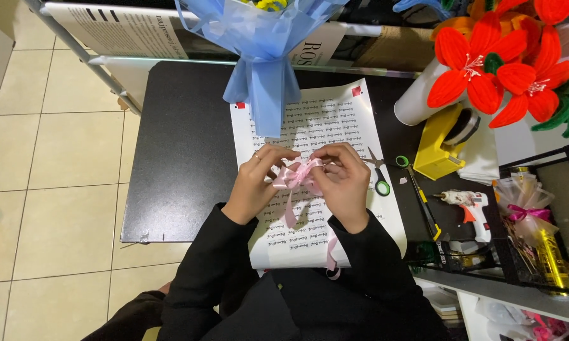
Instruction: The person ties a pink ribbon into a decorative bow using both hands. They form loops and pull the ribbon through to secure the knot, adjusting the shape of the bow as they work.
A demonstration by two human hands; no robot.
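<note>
A pale pink satin ribbon (299, 175) is gathered into a small bow — its loops bunched together between the fingers (278, 158) of the left hand (254, 186) and the right hand (344, 183), both closed on it just above the tabletop (177, 158). The loops are soft and slightly crumpled, the knot in the middle mostly hidden by fingertips. Two loose tails hang down from the bow — one short, dropping straight below the knot, the other longer, trailing towards the person and curling at its end near the black sleeves.
</note>
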